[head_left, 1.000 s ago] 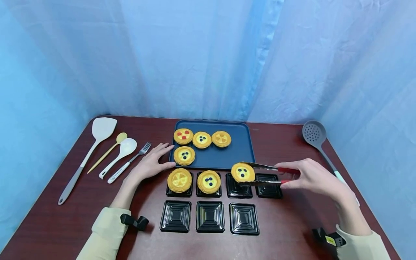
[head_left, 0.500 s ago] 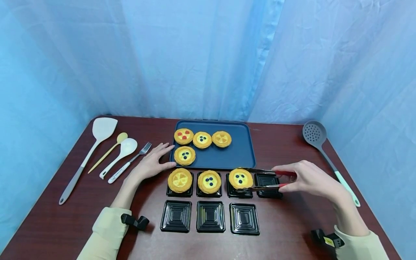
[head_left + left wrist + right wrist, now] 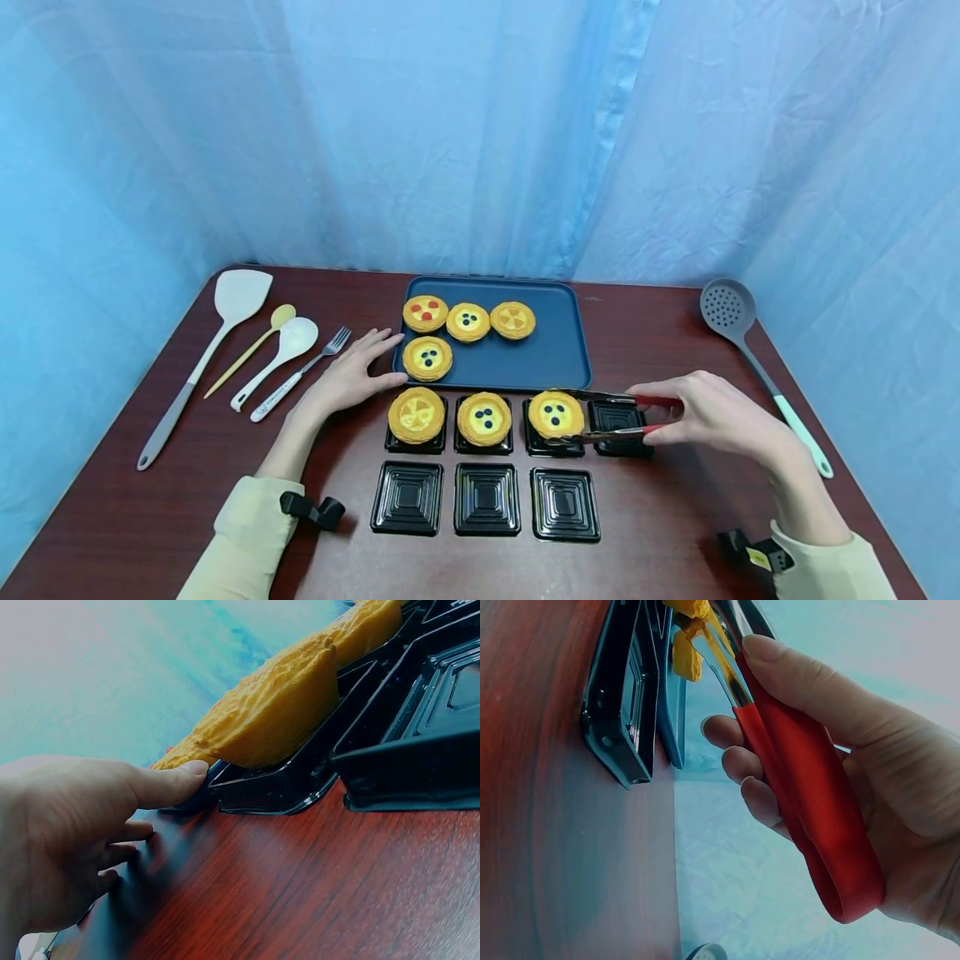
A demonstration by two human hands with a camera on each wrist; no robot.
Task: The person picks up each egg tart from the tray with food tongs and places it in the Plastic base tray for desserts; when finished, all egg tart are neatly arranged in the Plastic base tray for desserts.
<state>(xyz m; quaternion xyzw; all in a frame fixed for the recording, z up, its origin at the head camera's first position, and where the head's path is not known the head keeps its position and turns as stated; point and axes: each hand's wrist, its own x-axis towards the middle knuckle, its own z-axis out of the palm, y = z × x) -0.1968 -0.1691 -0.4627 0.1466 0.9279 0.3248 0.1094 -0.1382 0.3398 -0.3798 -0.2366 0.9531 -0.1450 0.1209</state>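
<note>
In the head view, my right hand (image 3: 708,412) holds red-handled tongs (image 3: 802,772), thumb on one arm and fingers round the other. The tongs' metal arms reach either side of an egg tart (image 3: 556,415) with dark blue dots, which rests on the third black square tray of the upper row. Whether the tips touch it I cannot tell. My left hand (image 3: 352,375) lies with fingers spread at the left edge of the blue baking tray (image 3: 525,362). Left of the tonged tart, a tart with dark dots (image 3: 484,419) and one with yellow wedges (image 3: 416,415) sit on black trays.
Several tarts, one a red-dotted tart (image 3: 425,313), stand on the baking tray's left half. Another black tray (image 3: 619,429) is under the tongs; three bare black trays (image 3: 486,498) form the front row. A spatula (image 3: 238,296), spoons and a fork (image 3: 300,377) lie left, a skimmer (image 3: 727,307) right.
The tonged tart has come down slightly toward the front and left, from above the third tray onto it. My right hand shifted a little left with the tongs. My left hand stayed put.
</note>
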